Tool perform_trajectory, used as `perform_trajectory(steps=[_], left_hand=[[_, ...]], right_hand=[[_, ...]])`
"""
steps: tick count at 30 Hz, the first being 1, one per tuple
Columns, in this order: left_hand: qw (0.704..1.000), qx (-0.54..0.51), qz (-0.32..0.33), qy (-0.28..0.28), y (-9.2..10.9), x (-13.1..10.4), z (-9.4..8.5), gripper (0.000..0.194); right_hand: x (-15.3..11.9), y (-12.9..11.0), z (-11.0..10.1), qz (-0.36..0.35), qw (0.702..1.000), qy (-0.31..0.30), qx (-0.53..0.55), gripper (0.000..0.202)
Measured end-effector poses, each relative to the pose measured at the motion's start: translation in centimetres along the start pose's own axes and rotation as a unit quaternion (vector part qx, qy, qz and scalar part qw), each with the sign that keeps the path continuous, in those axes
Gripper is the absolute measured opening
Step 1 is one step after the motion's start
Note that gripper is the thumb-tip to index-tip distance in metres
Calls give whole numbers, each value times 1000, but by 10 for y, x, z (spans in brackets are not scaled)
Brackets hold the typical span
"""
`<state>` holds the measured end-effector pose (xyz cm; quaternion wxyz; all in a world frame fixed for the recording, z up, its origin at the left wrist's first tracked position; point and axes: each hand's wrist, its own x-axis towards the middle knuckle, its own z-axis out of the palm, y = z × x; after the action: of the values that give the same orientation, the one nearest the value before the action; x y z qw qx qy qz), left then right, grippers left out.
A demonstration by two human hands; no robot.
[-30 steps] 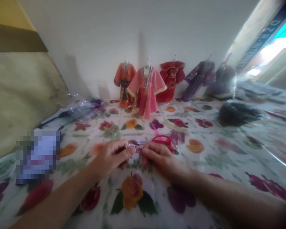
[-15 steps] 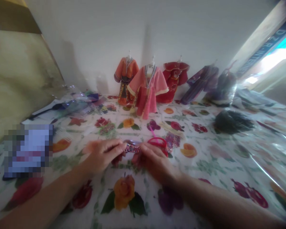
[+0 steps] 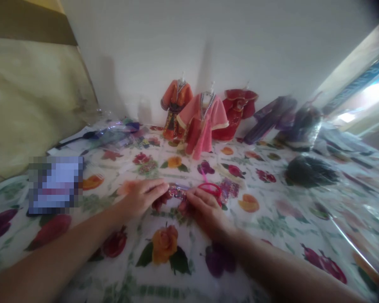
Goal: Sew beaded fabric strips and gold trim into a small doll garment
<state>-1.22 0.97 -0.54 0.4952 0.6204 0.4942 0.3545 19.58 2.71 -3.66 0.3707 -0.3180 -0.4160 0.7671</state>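
My left hand [image 3: 145, 196] pinches one end of a small glittery, multicoloured strip [image 3: 177, 192], fingers closed. The other end is in the closed fingertips of my right hand [image 3: 206, 210], so the strip stretches between both hands just above the tablecloth. Its exact material is too blurred to tell. Right behind my right hand lies a red loop-shaped handle [image 3: 220, 194], perhaps of scissors; the rest of it is hidden. Beside it rests a piece of sparkly purple-pink fabric [image 3: 230, 188]. A thin pink stick [image 3: 203, 171] pokes up behind the red loop.
Small doll-size robes stand along the wall: orange [image 3: 178, 97], pink [image 3: 205, 122] and red [image 3: 236, 113], with purple garments [image 3: 267, 120] farther right. A phone-like device with a pixelated screen [image 3: 57, 185] lies left. A dark plastic-wrapped bundle [image 3: 312, 170] sits right, on the fruit-patterned tablecloth [image 3: 126, 261].
My view has turned slightly, so the background sits farther right in the picture. Both hands keep their hold on the strip, which shows a little more of its length.
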Motion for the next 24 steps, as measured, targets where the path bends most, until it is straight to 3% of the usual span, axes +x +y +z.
perform_trajectory(steps=[6, 11, 15, 21, 24], left_hand=[[999, 17, 46, 12, -15, 3, 0, 38], [997, 24, 74, 24, -7, 0, 2, 37], [996, 33, 75, 16, -1, -3, 4, 38], [995, 70, 62, 17, -6, -1, 8, 26], [995, 80, 54, 21, -8, 0, 10, 27]], right_hand=[[5, 3, -3, 10, 998, -33, 60, 39], [5, 4, 1, -27, 999, -20, -14, 25], [4, 4, 4, -38, 998, -22, -39, 26], [5, 5, 2, -38, 996, -32, -75, 21], [5, 5, 0, -39, 995, -45, -76, 28]])
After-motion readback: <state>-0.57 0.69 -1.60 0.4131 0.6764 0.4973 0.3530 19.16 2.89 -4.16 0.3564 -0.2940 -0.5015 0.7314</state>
